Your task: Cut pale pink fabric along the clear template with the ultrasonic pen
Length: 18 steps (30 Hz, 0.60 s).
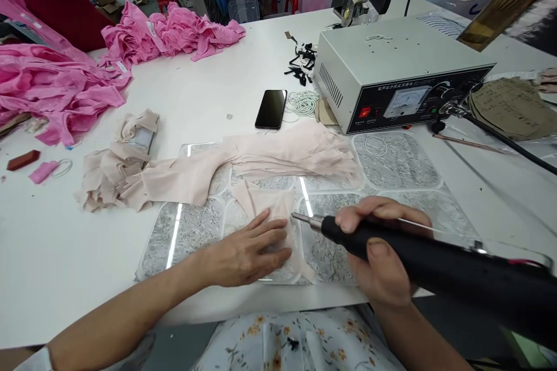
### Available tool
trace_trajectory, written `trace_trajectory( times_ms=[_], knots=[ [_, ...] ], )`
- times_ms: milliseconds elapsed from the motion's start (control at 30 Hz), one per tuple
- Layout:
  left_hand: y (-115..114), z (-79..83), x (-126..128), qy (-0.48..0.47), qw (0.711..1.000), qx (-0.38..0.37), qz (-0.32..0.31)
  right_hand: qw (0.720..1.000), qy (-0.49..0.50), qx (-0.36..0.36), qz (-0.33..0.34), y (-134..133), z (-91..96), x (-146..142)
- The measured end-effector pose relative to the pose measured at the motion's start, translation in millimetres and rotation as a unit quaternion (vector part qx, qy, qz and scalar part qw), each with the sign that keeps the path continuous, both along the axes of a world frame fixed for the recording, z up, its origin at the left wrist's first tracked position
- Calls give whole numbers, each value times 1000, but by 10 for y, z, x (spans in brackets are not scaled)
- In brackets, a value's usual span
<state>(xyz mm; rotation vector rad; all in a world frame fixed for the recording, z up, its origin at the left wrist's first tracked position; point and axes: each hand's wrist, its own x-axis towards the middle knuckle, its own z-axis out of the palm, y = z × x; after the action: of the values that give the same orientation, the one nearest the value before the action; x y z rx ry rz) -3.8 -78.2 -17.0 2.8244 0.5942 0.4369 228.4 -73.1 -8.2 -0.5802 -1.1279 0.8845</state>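
My left hand [252,250] lies flat with fingers spread on a pale pink fabric piece [278,200], pressing it against a grey marble-patterned mat [195,229]. In my right hand [383,261] is a black handheld ultrasonic cutter [435,258]. Its metal tip points left, close to the fabric's right edge; whether it touches I cannot tell. Just beyond my left hand, a stack of pale pink fabric pieces [296,151] spreads across the mat. More of this fabric [113,177] is heaped to the left.
A grey control box [404,75] stands at the back right, its black cable [509,139] running right. Near it lie a phone [271,109], pale cord [302,103] and black straps [304,61]. Bright pink garments [56,81] cover the far left, beside a person in red [56,0].
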Motion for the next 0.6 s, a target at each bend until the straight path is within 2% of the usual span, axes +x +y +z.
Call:
trace_trajectory(
  times_ms=[133, 600],
  knots=[
    [2, -1, 1, 13, 1000, 6, 5, 999, -32, 11, -32, 94, -81, -103],
    [92, 5, -8, 27, 999, 31, -21, 999, -24, 6, -37, 130, -96, -97]
  ],
)
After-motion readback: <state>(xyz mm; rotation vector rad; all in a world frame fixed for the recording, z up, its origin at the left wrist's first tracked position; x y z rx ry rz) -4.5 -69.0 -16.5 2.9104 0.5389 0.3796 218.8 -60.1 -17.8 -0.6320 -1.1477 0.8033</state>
